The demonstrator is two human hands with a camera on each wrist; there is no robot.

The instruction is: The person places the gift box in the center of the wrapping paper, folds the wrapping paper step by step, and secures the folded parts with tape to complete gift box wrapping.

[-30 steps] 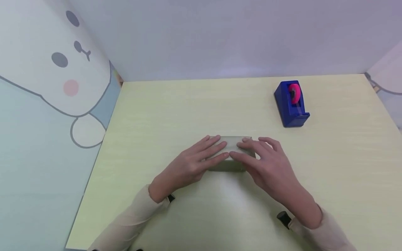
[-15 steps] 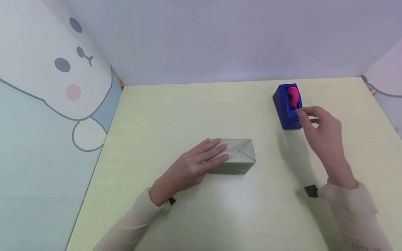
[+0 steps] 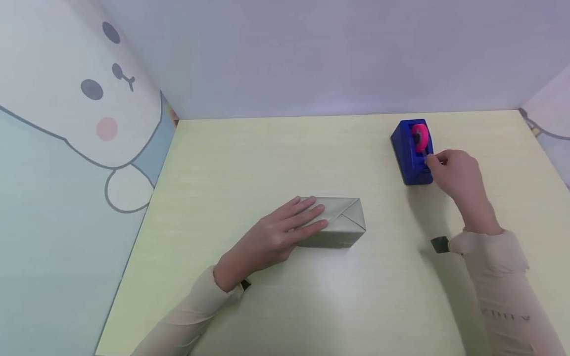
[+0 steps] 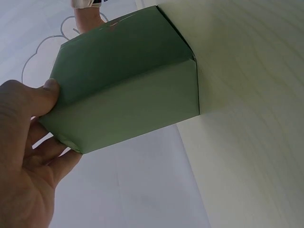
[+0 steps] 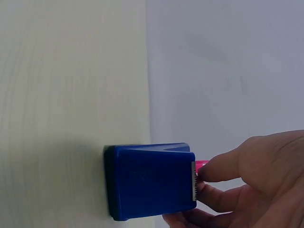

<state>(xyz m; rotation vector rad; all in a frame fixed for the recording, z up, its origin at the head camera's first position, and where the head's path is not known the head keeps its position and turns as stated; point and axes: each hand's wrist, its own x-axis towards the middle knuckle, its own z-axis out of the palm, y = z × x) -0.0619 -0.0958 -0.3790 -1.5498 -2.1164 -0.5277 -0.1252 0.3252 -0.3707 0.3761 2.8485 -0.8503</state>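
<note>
A box wrapped in silvery-green paper point(image 3: 344, 217) lies on the table, a folded triangular flap showing at its right part. My left hand point(image 3: 276, 235) holds its left part, fingers spread over the top; the left wrist view shows the thumb point(image 4: 50, 90) against a side of the box point(image 4: 128, 71). To the back right stands a blue tape dispenser point(image 3: 407, 155) carrying a bright pink roll point(image 3: 420, 138). My right hand point(image 3: 460, 175) pinches the tape end at the dispenser's toothed cutter point(image 5: 194, 180), thumb against index finger.
The pale wooden table point(image 3: 249, 153) meets a plain light wall point(image 3: 311, 59) at the back. At the left is a panel with a cartoon bear point(image 3: 58, 123). A small black device point(image 3: 441, 244) sits at my right cuff.
My right hand has left the box and moved right and away to the dispenser, where its fingers have closed at the cutter. My left hand has stayed on the box.
</note>
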